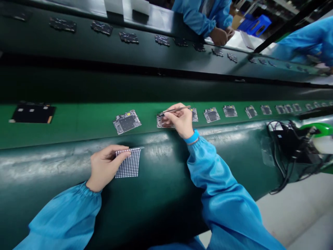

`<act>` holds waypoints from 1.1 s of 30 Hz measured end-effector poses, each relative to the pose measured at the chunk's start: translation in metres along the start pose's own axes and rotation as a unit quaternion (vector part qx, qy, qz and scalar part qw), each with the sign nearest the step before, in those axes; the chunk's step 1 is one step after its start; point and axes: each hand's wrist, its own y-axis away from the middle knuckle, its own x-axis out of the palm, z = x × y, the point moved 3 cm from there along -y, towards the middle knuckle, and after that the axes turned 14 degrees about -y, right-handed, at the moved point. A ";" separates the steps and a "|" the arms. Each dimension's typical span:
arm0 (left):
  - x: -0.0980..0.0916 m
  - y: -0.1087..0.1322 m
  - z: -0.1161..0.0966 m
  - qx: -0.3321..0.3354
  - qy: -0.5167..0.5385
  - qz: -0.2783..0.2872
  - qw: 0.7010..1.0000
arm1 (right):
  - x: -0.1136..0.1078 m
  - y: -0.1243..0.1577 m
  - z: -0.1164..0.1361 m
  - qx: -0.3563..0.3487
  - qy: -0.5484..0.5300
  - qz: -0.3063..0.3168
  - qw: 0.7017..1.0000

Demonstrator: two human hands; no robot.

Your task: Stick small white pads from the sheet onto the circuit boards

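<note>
My left hand [105, 166] rests on the dark green bench edge, fingers pinched on a small sheet of white dots [128, 164] lying flat there. My right hand [179, 118] reaches over the green conveyor belt [78, 119] and grips metal tweezers [174, 110], whose tip points left over a circuit board [161, 121] partly hidden under the hand. Another circuit board [127, 122] lies on the belt just left of it.
Several more boards [212, 114] line the belt to the right. A black tray [32, 113] sits at far left. Black cables and a green device [293, 146] crowd the right end. Across a second belt with dark parts [128, 37], another person's hands [221, 34] work.
</note>
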 end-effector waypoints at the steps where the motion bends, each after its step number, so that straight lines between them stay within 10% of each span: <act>1: 0.000 0.000 -0.001 0.003 -0.001 -0.001 1.000 | 0.008 0.008 0.005 0.000 -0.017 0.021 1.000; 9: 0.002 -0.004 -0.002 -0.009 0.027 0.005 1.000 | 0.062 0.063 0.023 0.087 -0.071 0.174 0.978; 33: 0.002 -0.005 -0.004 -0.005 0.023 -0.003 1.000 | 0.057 0.065 0.015 0.126 -0.074 0.182 0.972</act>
